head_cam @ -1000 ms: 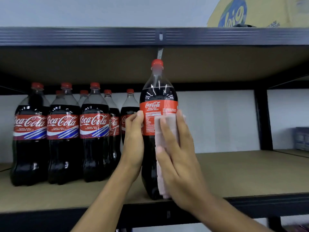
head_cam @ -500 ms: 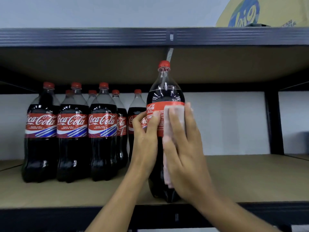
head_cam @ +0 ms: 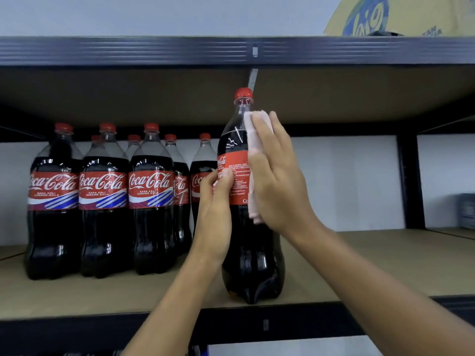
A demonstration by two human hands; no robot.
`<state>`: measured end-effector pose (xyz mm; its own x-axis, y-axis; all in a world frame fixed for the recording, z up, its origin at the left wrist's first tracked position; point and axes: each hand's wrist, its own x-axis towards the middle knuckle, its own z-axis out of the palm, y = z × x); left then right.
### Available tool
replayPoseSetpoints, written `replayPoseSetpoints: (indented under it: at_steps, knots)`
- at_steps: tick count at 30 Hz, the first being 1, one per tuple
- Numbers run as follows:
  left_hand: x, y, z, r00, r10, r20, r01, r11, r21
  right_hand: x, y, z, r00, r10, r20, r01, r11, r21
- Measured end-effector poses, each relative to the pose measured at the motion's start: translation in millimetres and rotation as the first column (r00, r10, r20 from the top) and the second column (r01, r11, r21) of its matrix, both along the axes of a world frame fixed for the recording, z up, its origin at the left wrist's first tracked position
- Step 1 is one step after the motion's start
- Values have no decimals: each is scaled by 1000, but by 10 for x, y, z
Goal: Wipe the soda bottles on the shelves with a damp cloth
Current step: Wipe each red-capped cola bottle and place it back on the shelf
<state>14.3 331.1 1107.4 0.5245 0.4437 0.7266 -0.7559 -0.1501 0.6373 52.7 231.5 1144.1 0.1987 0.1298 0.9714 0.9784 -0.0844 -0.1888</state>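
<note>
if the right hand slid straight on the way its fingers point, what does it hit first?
The right hand, pressing the cloth against the bottle, points up and slightly left. It would probably pass close by the red cap, then meet the underside of the upper shelf. Depth is unclear.

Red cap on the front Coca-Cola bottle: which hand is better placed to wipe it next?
Right, probably. The right hand presses the pink cloth on the shoulder of the Coca-Cola bottle, just below the red cap. The left hand grips the label lower down, steadying the bottle, and holds no cloth.
</note>
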Motion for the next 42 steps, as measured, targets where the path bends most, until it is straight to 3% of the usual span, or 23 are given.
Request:
replayPoseSetpoints:
  at_steps: [7,14,16,18,22,27,30,34,37,42]
  knots:
    - [10,28,-29,999,-1,-46,0,1000,-23,-170,-137,-947,997,-26,-70,15,986,-165]
    - [1,50,102,993,-103,-52,96,988,-123,-19,-67,-137,999,31,-36,-32,999,-28]
    - [20,56,121,986,-154,-72,148,986,-82,11,-76,197,995,70,-77,-71,997,-9]
    - [-25,-4,139,993,-99,-58,98,995,-17,16,-61,345,993,80,-86,-81,997,-1]
    - [62,-28,59,999,32,-29,-31,999,13,-28,-21,-93,1000,-9,-13,10,1000,22]
    - [95,-4,33,1000,-17,-19,16,1000,-15,-138,-165,-908,999,-22,-40,16,991,-131]
    - [108,-15,31,999,-51,-16,50,997,-51,-32,-182,-736,976,-208,70,214,972,-97]
    - [97,-19,48,998,-58,-15,57,997,-53,60,-111,-74,1000,-15,-20,15,1000,-10]
    - [89,12,60,985,-165,-54,160,984,-83,30,-68,300,995,60,-76,-60,998,10]
    - [90,65,27,993,-98,-73,94,994,-50,-84,20,-125,999,-19,-29,21,997,68]
